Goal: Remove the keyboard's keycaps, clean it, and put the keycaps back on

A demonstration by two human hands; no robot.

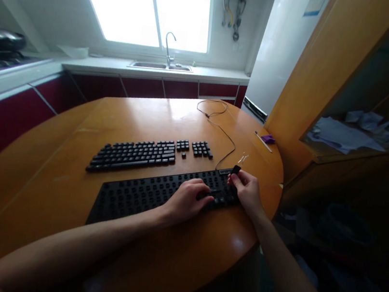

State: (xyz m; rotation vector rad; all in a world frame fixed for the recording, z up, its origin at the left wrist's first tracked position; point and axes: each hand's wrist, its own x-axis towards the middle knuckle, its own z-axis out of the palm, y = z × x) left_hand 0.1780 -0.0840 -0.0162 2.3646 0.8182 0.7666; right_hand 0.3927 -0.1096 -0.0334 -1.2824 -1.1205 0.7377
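Note:
A black keyboard base (147, 191) with most of its keycaps off lies on the round wooden table under my hands. My left hand (188, 198) rests over its right part, fingers curled, with something dark at the fingertips that I cannot make out. Just above the keyboard's right end, my right hand (246, 189) pinches the black handle of a keycap puller (236, 170), its thin wire prongs pointing up and away. Behind the base, loose black keycaps (135, 154) lie in keyboard order, with smaller groups of keycaps (201, 149) to their right and one single keycap (183, 155) apart.
The keyboard's cable (230, 139) loops toward the table's far edge. A thin white-handled brush (263, 142) and a purple cloth (267, 138) lie at the right. Beyond the wooden table (80, 148) stand a sink (150, 65) and a fridge (277, 46).

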